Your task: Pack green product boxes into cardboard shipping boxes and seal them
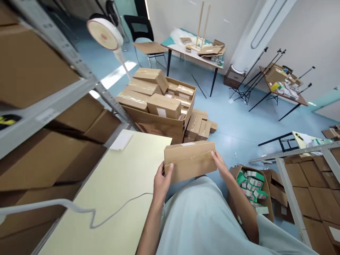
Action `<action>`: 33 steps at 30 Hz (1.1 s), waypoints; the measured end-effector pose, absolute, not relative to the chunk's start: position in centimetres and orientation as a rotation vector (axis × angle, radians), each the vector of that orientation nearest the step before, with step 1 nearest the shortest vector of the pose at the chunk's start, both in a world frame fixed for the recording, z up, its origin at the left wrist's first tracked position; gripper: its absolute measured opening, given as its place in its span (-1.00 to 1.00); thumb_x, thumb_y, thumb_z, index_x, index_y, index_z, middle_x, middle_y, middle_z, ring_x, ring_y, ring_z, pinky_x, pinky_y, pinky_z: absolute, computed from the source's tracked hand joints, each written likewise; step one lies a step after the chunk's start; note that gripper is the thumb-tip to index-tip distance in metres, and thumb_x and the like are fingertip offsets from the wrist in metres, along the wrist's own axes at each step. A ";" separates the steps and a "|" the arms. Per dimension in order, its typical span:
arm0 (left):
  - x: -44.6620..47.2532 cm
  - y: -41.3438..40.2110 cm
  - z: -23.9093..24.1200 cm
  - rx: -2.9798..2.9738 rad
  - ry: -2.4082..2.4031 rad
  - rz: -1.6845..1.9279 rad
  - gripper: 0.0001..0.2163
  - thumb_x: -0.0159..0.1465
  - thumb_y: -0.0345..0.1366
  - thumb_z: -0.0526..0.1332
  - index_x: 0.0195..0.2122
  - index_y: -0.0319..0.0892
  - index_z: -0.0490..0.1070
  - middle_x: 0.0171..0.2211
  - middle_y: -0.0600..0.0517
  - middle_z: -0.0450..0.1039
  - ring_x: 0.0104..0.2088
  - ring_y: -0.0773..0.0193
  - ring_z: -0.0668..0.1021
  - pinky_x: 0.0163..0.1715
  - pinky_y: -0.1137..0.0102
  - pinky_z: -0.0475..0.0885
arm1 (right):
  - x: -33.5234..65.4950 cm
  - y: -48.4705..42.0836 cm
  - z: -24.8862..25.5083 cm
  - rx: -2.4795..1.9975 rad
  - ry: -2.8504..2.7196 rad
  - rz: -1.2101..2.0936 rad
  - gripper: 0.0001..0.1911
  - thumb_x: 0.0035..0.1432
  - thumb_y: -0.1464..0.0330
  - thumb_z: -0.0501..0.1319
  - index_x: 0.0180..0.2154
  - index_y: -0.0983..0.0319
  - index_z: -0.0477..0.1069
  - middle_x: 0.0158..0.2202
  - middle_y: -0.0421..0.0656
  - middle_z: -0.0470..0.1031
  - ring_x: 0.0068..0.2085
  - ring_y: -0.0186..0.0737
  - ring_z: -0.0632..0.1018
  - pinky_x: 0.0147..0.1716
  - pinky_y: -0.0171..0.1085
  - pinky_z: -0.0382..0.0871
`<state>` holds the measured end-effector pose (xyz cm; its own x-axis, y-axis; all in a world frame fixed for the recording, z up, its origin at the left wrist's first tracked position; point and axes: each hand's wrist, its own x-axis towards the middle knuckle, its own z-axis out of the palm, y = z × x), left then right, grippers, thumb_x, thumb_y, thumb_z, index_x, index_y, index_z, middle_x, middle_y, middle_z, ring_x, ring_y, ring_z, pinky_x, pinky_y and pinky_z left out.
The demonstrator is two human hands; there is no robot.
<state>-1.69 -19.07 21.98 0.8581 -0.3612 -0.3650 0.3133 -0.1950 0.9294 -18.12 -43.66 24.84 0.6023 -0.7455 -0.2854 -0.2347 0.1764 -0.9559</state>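
Note:
I hold a flat, taped brown cardboard box (190, 160) in both hands, level in front of my body. My left hand (162, 180) grips its left end, thumb on top. My right hand (220, 164) clasps its right end with fingers wrapped round the edge. The box hangs just past the right edge of a pale yellow table (117, 187). Beyond it on the floor stands a large open carton (159, 124) piled with several similar brown boxes.
A metal shelf rack (53, 102) with big cartons fills the left. A white cable (106, 216) and a small white slip (121, 141) lie on the table. An open carton of green-white packets (252, 186) stands at my right, beside another rack (313, 184). Tables, tripods and a chair stand farther back.

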 end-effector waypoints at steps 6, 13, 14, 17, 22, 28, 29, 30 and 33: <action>-1.2 -29.6 20.0 1.810 -0.101 -0.607 -0.41 0.33 0.12 0.40 0.27 -0.09 0.45 0.29 -0.24 0.57 0.33 -0.13 0.60 0.35 0.04 0.52 | -20.4 -51.3 22.8 -1.259 0.995 -0.518 -0.26 0.18 -0.24 0.43 0.16 0.12 0.59 0.27 0.03 0.65 0.33 0.22 0.61 0.41 0.20 0.43; -1.8 -44.0 18.8 1.811 -0.099 -0.634 -0.43 0.29 0.12 0.40 0.18 -0.12 0.44 0.24 -0.25 0.59 0.27 -0.12 0.63 0.33 0.03 0.50 | -22.9 -62.7 22.2 -1.241 1.003 -0.534 -0.21 0.26 -0.19 0.38 0.34 0.09 0.46 0.33 0.00 0.60 0.37 0.14 0.57 0.44 0.10 0.43; -1.9 -46.0 18.7 1.826 -0.116 -0.653 -0.42 0.28 0.12 0.41 0.19 -0.13 0.45 0.24 -0.25 0.60 0.26 -0.13 0.63 0.34 0.03 0.49 | -23.3 -64.2 22.2 -1.243 1.015 -0.538 -0.18 0.26 -0.19 0.38 0.37 0.10 0.44 0.34 0.00 0.59 0.38 0.13 0.56 0.44 0.09 0.42; -2.1 -51.4 18.2 1.880 -0.197 -0.728 -0.39 0.24 0.12 0.43 0.20 -0.13 0.50 0.22 -0.23 0.62 0.25 -0.14 0.62 0.35 0.03 0.45 | -24.4 -68.5 22.2 -1.266 1.080 -0.575 -0.14 0.26 -0.18 0.38 0.42 0.10 0.38 0.41 0.00 0.53 0.42 0.10 0.53 0.46 0.02 0.39; -1.5 -57.7 17.0 2.015 -0.437 -0.797 -0.42 0.29 0.10 0.37 0.24 -0.12 0.54 0.22 -0.22 0.61 0.32 -0.17 0.53 0.38 -0.01 0.39 | -25.1 -74.0 21.3 -1.281 1.200 -0.635 -0.12 0.27 -0.14 0.40 0.44 0.15 0.35 0.42 0.04 0.51 0.41 0.08 0.52 0.44 0.01 0.37; 0.9 -64.3 15.5 2.076 -0.592 -0.935 -0.43 0.31 0.06 0.37 0.26 -0.13 0.54 0.09 -0.19 0.64 0.21 -0.14 0.60 0.28 0.04 0.48 | -24.6 -79.5 20.0 -1.229 1.339 -0.645 -0.18 0.22 -0.13 0.42 0.35 0.15 0.46 0.33 0.03 0.59 0.35 0.11 0.57 0.40 0.05 0.40; 1.5 -65.6 15.4 2.062 -0.617 -0.959 -0.44 0.32 0.05 0.38 0.26 -0.13 0.54 0.09 -0.19 0.64 0.21 -0.14 0.60 0.28 0.04 0.48 | -24.4 -80.3 19.9 -1.211 1.364 -0.648 -0.20 0.22 -0.13 0.43 0.33 0.15 0.48 0.32 0.03 0.60 0.35 0.11 0.57 0.39 0.06 0.40; 2.1 -66.9 15.3 2.044 -0.639 -0.981 -0.46 0.32 0.03 0.39 0.25 -0.12 0.54 0.11 -0.19 0.64 0.22 -0.14 0.60 0.29 0.05 0.48 | -24.3 -81.1 20.0 -1.188 1.392 -0.652 -0.21 0.21 -0.13 0.43 0.31 0.15 0.50 0.31 0.02 0.61 0.35 0.11 0.57 0.40 0.06 0.40; 4.0 -71.0 15.4 1.978 -0.679 -1.040 -0.46 0.30 -0.02 0.44 0.24 -0.13 0.54 0.16 -0.19 0.65 0.23 -0.13 0.62 0.28 0.08 0.48 | -23.7 -83.8 20.3 -1.109 1.494 -0.687 -0.20 0.11 -0.15 0.47 0.24 0.14 0.56 0.28 0.00 0.64 0.35 0.13 0.58 0.40 0.06 0.40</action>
<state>3.96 -70.96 15.41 0.5211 -0.7380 -0.4288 -0.0957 -0.5497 0.8299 -23.69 -83.77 20.25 0.0368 -0.9075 -0.4185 -0.2726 0.3938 -0.8779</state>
